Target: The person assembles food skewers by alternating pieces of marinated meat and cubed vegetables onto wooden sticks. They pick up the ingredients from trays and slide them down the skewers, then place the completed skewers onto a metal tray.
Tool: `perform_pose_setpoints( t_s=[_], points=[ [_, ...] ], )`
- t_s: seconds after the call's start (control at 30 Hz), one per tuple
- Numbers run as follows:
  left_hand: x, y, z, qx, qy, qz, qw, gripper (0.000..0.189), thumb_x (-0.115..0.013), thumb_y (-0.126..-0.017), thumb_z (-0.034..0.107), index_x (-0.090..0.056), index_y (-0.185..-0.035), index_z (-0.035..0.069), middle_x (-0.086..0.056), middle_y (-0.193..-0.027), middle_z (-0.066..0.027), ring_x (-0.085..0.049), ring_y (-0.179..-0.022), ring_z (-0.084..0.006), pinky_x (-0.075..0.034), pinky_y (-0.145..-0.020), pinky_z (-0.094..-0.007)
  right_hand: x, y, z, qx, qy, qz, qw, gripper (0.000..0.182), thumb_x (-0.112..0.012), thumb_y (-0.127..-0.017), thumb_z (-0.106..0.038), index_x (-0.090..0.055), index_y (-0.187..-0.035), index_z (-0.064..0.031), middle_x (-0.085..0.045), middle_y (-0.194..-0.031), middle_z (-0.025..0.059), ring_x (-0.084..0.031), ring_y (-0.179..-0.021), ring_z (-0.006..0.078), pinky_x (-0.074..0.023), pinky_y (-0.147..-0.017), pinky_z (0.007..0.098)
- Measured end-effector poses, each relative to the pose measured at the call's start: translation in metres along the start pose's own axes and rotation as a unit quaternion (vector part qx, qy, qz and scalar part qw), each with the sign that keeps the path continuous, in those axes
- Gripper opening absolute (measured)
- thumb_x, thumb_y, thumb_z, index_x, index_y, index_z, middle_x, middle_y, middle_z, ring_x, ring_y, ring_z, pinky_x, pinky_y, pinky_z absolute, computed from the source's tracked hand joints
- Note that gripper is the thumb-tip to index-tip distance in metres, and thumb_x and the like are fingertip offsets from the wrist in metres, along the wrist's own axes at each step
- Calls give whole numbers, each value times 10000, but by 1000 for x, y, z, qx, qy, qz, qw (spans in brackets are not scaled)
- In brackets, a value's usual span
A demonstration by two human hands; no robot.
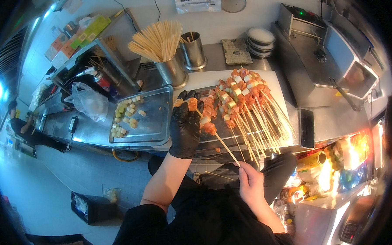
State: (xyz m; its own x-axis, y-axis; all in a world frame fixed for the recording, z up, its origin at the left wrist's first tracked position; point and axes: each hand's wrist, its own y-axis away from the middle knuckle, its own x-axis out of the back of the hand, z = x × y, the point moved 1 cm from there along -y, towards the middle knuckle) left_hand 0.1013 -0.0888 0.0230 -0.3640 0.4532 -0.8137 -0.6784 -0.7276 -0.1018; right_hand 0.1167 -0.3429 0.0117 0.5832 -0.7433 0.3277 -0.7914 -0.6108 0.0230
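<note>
My left hand [185, 128], in a black glove, is closed around the upper part of a bamboo skewer [227, 149] threaded with raw meat and pale scallion pieces. My bare right hand [251, 179] pinches the skewer's lower end. Right of it, a pile of loaded meat skewers [241, 98] lies with sticks towards me, over a metal tray and a white cutting board [279, 83]. Loose raw meat [209, 107] lies just behind the left hand. A metal tray [153, 120] at the left holds cut scallion pieces [121, 109].
Behind stand a steel canister of bare skewers [172, 70] and another steel canister [194, 50]. Stacked round containers [260, 43] and a patterned plate [236, 51] are farther back. A phone [307, 128] lies at right, a plastic bag [91, 101] at left. Another person [26, 128] stands far left.
</note>
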Motion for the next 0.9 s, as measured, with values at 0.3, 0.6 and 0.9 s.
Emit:
perform_pose_setpoints(
  t_s=[0.3,0.6,0.9],
  points=[
    [-10,8,0,-27,-35,47,998,337,-631,-959,142,-538,-1279,93,-612,-1269,-69,-569,-1215,-193,-470,-1060,-371,-8,1,-3,15,-27,8,999,212,-534,-958,-6,-676,-1115,0,-510,-610,38,-437,-548,68,-370,-522,240],
    [6,6,-3,18,20,46,999,284,-657,-940,156,-605,-1208,76,-637,-1208,-66,-602,-1143,-189,-497,-1009,-346,-23,2,3,62,-9,-2,998,225,-563,-932,-12,-643,-1142,8,-603,-670,181,-630,-567,229,-477,-551,294],
    [15,-9,8,97,33,40,994,244,-654,-940,150,-639,-1162,50,-680,-1076,-73,-652,-986,-196,-545,-867,-346,-28,2,0,160,71,53,983,286,-562,-893,47,-629,-1169,16,-567,-689,173,-580,-562,253,-473,-560,307]
  ],
)
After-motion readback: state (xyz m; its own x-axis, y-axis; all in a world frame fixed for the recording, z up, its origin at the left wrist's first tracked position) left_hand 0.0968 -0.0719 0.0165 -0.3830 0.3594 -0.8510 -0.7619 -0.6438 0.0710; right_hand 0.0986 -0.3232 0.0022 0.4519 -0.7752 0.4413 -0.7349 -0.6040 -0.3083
